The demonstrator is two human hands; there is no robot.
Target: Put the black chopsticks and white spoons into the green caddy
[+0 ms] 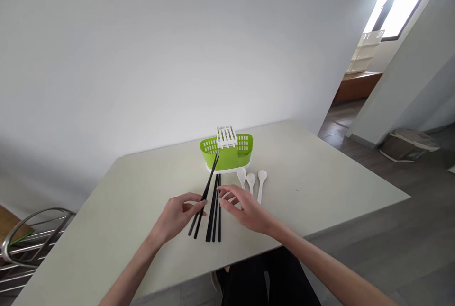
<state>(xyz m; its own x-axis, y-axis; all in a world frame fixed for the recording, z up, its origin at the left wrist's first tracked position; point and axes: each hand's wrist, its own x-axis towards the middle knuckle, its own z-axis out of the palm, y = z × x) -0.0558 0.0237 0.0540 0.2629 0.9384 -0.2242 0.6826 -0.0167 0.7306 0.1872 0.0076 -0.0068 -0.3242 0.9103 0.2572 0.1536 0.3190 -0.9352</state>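
My left hand (183, 211) grips a pair of black chopsticks (206, 191) near their middle, tilted with the upper ends in front of the green basket. Several more black chopsticks (213, 216) lie side by side on the table just to the right. Over these, my right hand (241, 206) hovers with its fingers apart and nothing visible in them; whether it touches the chopsticks I cannot tell. Three white spoons (250, 180) lie beyond the right hand, their handles partly hidden by it. A green basket (227, 160) with a white slatted rack (226, 136) on top stands behind.
The pale table (156, 178) meets a white wall (159, 59) at the back. A metal-framed stool or chair (35, 239) is beyond the left edge. On the floor at far right stands a bin (407, 145). My dark-clothed legs (266, 277) are below the front edge.
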